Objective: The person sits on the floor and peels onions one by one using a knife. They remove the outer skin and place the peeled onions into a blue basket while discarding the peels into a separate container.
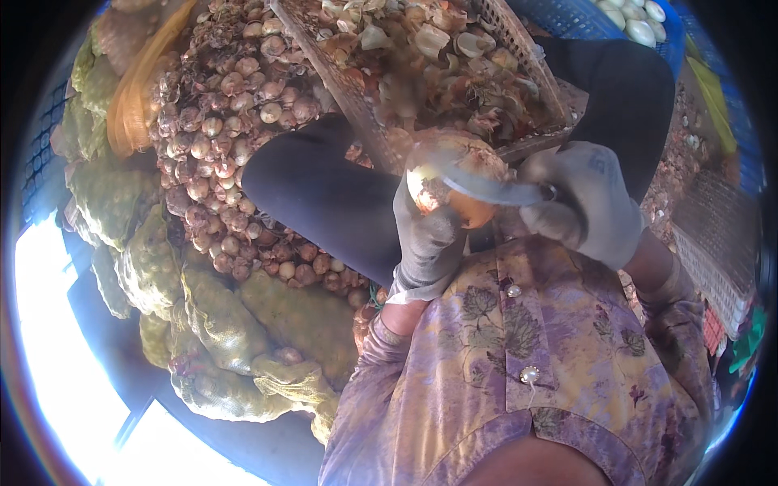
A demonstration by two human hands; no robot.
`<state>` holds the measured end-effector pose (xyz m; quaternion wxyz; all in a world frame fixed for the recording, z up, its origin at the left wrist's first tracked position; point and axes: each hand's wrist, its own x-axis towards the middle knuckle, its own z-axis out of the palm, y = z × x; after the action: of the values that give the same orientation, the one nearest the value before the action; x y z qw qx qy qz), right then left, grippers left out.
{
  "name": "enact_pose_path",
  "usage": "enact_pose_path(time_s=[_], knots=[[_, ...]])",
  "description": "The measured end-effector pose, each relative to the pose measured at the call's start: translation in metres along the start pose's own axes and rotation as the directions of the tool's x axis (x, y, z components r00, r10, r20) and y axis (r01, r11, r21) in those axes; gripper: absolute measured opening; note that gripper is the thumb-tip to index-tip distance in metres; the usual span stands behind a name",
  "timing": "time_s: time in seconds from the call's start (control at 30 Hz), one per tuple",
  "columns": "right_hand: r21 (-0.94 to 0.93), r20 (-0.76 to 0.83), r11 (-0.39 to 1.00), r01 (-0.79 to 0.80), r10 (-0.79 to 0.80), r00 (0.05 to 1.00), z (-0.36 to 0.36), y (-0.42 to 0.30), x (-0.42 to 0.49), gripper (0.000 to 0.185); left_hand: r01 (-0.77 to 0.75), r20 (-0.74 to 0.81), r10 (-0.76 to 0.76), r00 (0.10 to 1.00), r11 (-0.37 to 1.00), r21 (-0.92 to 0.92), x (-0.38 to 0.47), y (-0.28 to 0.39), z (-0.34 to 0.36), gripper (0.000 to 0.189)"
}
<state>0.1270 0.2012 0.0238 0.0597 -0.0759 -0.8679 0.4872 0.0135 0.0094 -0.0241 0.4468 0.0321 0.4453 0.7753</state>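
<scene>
My left hand, in a grey-white glove, grips a large brown onion from its near left side. Part of its pale flesh shows where the skin is off. In my gloved right hand is a knife with a curved blade. The blade lies across the face of the onion, its tip pointing left towards my left hand. Whether the edge is cutting in or only resting on the skin, I cannot tell. Just beyond both hands stands a crate filled with onion skins and scraps.
To the left spreads a heap of small unpeeled onions, edged by yellow-green mesh sacks. An orange mesh bag lies at the heap's far side. Peeled white onions fill a blue basket at top right. A plastic crate sits at right.
</scene>
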Motion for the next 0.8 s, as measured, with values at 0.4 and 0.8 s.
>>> enact_pose_path(time_s=[0.4, 0.8], knots=[[-0.166, 0.068, 0.986, 0.022, -0.011, 0.998, 0.012, 0.008, -0.009, 0.042, 0.108, 0.055, -0.105, 0.993, 0.993, -0.051, -0.004, -0.002, -0.004, 0.101], [-0.196, 0.077, 0.98, 0.016, -0.001, 0.997, 0.015, 0.031, -0.003, 0.045, 0.297, 0.151, -0.267, 0.952, 0.927, -0.231, -0.012, -0.021, -0.02, 0.105]])
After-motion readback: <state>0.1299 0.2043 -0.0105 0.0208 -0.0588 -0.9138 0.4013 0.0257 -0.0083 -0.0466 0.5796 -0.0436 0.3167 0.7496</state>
